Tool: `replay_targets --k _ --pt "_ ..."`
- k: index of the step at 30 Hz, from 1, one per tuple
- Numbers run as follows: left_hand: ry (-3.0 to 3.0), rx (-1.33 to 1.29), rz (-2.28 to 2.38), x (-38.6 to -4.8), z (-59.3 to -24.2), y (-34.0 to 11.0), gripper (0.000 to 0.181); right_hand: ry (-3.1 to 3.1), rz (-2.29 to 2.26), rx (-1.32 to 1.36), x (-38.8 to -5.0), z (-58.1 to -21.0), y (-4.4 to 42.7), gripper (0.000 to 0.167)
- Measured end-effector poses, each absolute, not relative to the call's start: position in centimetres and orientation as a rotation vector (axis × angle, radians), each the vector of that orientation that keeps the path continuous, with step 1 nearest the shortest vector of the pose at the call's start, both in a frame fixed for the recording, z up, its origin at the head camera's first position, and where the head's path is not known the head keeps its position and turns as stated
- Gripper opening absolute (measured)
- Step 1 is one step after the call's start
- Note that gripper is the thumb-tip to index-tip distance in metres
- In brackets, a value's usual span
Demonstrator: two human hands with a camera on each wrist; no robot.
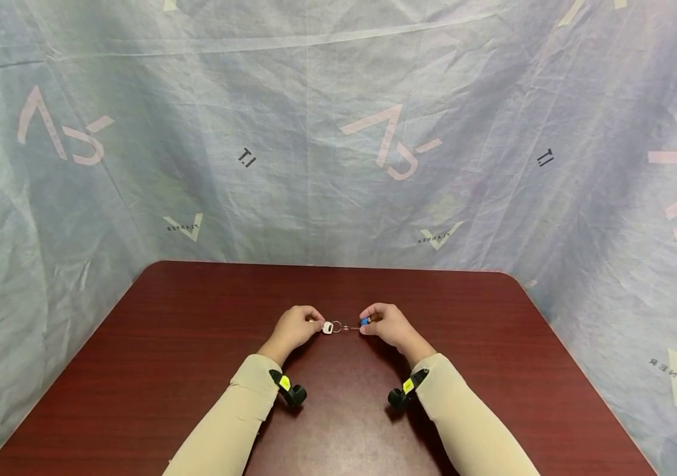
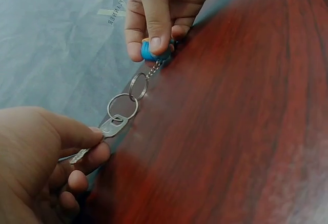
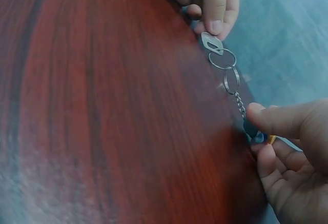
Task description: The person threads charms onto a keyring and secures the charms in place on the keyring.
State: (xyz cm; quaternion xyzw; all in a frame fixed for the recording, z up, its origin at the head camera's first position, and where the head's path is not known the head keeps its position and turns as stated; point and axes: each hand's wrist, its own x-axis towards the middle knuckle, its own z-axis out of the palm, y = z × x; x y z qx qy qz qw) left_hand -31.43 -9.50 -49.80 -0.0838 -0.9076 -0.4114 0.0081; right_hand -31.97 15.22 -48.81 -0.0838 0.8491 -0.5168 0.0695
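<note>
Between thumb and finger, my left hand point(image 1: 298, 326) pinches a silver key point(image 2: 114, 126) near its head, the blade showing past the fingers in the left wrist view. Two linked metal rings point(image 2: 123, 106) join the key to a short chain point(image 3: 239, 103). At the chain's other end hangs a small blue charm point(image 2: 151, 51) with a bit of yellow, which my right hand point(image 1: 391, 325) pinches. Its exact shape is hidden by the fingers. Key, rings and chain stretch in a line between the two hands, over the table.
The dark red wooden table point(image 1: 196, 370) has rounded far corners. Grey-blue printed sheeting point(image 1: 309, 165) hangs behind it and on both sides. A black wrist camera point(image 1: 295, 395) is strapped at the left cuff, another camera point(image 1: 398, 398) at the right.
</note>
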Motion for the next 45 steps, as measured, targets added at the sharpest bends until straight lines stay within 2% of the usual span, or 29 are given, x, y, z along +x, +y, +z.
replay_targets --k 21,36,45 --pt "-2.810 -0.306 -1.060 -31.1 -50.5 -9.5 0.008 2.547 -1.534 -0.262 -31.5 -48.4 14.4 0.022" --pt "-2.786 -0.324 -1.069 -30.9 -50.5 -9.6 0.011 2.577 -1.541 -0.209 -31.5 -48.6 14.4 0.020" --pt "-2.794 -0.373 -1.164 -31.1 -49.6 -10.5 0.005 2.620 -1.436 -0.229 -31.7 -47.3 14.8 0.023"
